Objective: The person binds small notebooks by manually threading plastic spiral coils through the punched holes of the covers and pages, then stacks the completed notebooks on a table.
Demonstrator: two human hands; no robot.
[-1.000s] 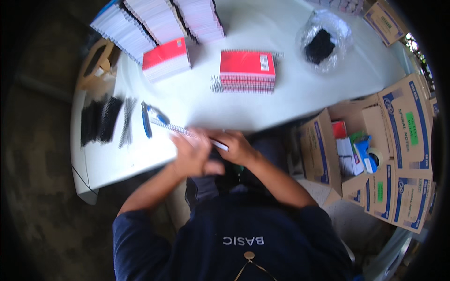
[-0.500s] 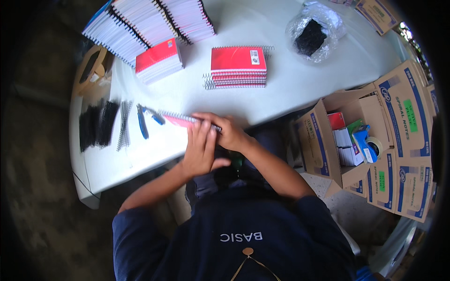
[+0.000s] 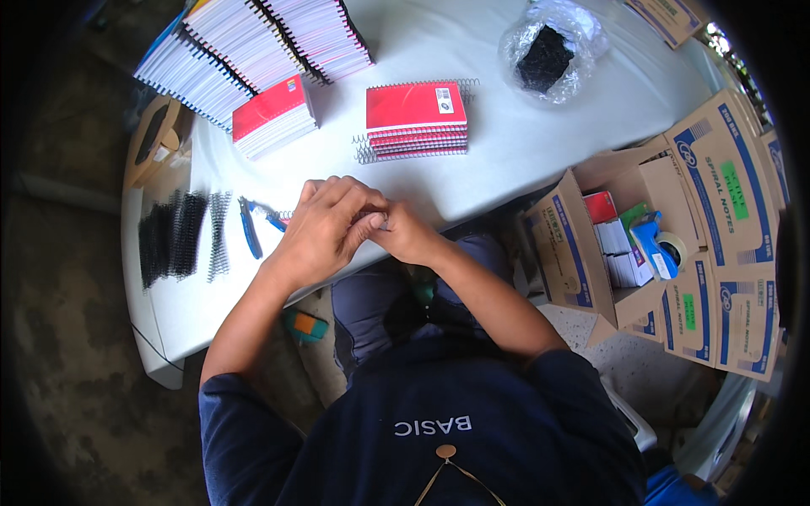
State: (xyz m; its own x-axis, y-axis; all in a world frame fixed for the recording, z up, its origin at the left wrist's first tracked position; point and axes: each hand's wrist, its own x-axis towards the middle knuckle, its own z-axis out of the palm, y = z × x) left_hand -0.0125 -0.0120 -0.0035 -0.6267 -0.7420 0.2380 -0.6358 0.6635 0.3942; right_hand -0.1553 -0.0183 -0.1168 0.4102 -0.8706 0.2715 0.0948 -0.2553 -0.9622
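Observation:
At the table's near edge, my left hand point(image 3: 325, 228) curls over a small red spiral notebook, which it now mostly covers. Only the end of its wire coil point(image 3: 284, 216) pokes out past the left hand. My right hand point(image 3: 409, 236) closes round the notebook's other end, its fingertips meeting the left thumb. Just left of the hands lie blue-handled pliers point(image 3: 250, 229). Beyond them sits a stack of red spiral notebooks point(image 3: 415, 108) with loose coil ends sticking out at the sides.
Black plastic coils point(image 3: 173, 240) lie at the left. Red-covered pads point(image 3: 272, 114) stand before a tall row of bound books point(image 3: 245, 42). A clear plastic bag point(image 3: 553, 55) holds something black. At right, an open carton point(image 3: 561, 244) contains notebooks and a blue tape dispenser point(image 3: 654, 244).
My left hand has moved up and left over the notebook, arching its fingers and covering most of it. My right hand stays nearly in place. The whole view has shifted slightly.

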